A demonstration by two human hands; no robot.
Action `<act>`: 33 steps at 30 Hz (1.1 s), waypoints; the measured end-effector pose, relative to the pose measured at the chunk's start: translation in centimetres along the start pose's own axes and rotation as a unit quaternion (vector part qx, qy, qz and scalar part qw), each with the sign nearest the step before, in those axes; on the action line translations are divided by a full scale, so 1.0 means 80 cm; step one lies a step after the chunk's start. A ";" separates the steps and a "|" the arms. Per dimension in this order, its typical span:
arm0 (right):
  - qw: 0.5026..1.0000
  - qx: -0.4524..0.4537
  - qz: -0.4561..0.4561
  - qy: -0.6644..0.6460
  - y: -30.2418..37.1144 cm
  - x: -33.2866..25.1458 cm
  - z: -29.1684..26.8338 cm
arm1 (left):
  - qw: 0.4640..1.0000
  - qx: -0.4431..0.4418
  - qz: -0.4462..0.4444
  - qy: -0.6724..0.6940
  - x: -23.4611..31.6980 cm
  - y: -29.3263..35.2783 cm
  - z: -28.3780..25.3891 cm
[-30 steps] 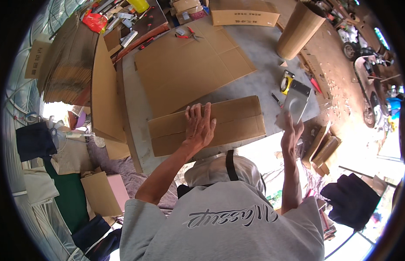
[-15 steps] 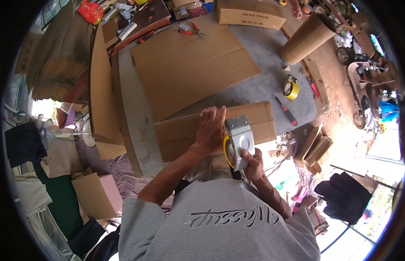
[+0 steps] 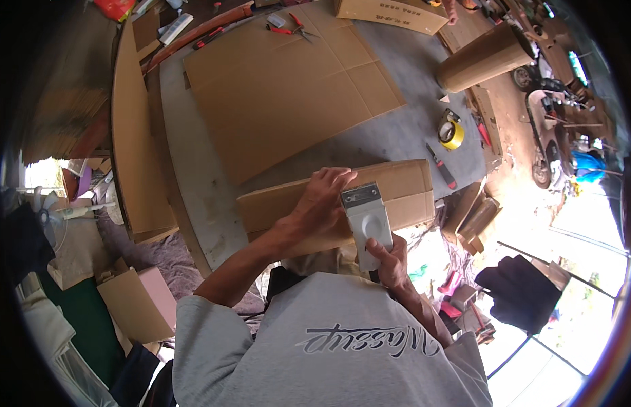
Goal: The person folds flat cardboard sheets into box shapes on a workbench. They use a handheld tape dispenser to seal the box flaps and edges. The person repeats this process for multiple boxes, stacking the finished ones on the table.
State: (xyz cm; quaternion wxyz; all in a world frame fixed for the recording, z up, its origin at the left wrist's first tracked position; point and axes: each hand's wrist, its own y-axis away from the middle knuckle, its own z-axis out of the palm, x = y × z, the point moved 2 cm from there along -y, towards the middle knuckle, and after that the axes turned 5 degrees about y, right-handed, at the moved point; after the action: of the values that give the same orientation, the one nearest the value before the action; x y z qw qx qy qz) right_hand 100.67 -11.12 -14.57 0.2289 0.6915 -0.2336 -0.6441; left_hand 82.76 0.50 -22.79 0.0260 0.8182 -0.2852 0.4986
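A folded flat cardboard box (image 3: 410,186) lies along the near edge of the grey table (image 3: 397,132). My left hand (image 3: 319,207) presses flat on it, fingers pointing toward the far side. My right hand (image 3: 390,261) grips a grey tape dispenser (image 3: 367,217), held upright over the box just right of my left hand. The dispenser's front edge sits at the box's top seam.
A large flat cardboard sheet (image 3: 288,88) covers the table's middle. A yellow tape roll (image 3: 452,132) and a red-handled knife (image 3: 441,166) lie at the right. A brown paper roll (image 3: 485,57) is farther back right, and scissors (image 3: 298,24) lie at the far edge. Cardboard panels (image 3: 132,136) stand at the left.
My right hand picked up the tape dispenser from the table's right side and brought it over the box beside my left hand. The left hand stayed pressed on the box.
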 end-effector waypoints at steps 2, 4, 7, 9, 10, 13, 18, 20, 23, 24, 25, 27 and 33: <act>1.000 0.014 0.000 0.009 -0.003 0.008 -0.001 | 0.998 0.008 0.049 0.032 -0.003 -0.004 -0.006; 1.000 0.024 0.002 0.017 -0.003 0.015 -0.002 | 0.959 -0.009 -0.088 0.269 -0.016 -0.007 -0.003; 0.999 0.030 0.007 0.030 -0.002 0.014 -0.002 | 0.784 -0.055 -0.289 0.547 -0.025 -0.005 0.002; 0.999 0.034 0.011 0.037 0.001 0.004 0.001 | 0.937 -0.067 -0.090 0.332 -0.009 -0.014 -0.027; 0.999 0.035 0.015 0.035 0.001 0.004 0.001 | 0.900 -0.093 -0.134 0.405 -0.011 -0.017 -0.029; 0.999 0.032 0.022 0.027 -0.002 0.002 0.001 | 0.796 -0.152 -0.241 0.534 -0.017 -0.032 -0.035; 0.999 0.023 0.043 0.003 -0.003 -0.001 0.005 | 0.774 -0.196 -0.322 0.508 -0.024 -0.049 -0.034; 0.999 0.016 0.040 0.013 -0.006 -0.005 0.004 | 0.769 -0.224 -0.323 0.504 -0.034 -0.057 -0.034; 0.998 0.014 0.067 -0.002 -0.012 -0.017 0.005 | 0.774 -0.262 -0.326 0.475 -0.048 -0.077 -0.035; 0.997 0.015 0.081 -0.013 -0.013 -0.020 0.006 | 0.777 -0.276 -0.327 0.461 -0.050 -0.082 -0.034; 0.996 0.016 0.086 -0.011 -0.014 -0.020 0.006 | 0.780 -0.274 -0.331 0.454 -0.051 -0.083 -0.033; 0.995 0.026 0.096 -0.008 -0.014 -0.021 0.005 | 0.785 -0.277 -0.335 0.442 -0.053 -0.090 -0.029; 0.989 0.048 0.136 0.014 -0.020 -0.040 0.009 | 0.867 -0.138 -0.279 0.389 -0.061 -0.079 -0.004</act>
State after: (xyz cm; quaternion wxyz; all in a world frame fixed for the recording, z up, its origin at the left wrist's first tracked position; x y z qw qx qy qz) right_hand 99.80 -7.91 -13.05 0.2845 0.6725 -0.3527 -0.5852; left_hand 83.97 8.04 -25.17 0.3855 0.5912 -0.0772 0.7042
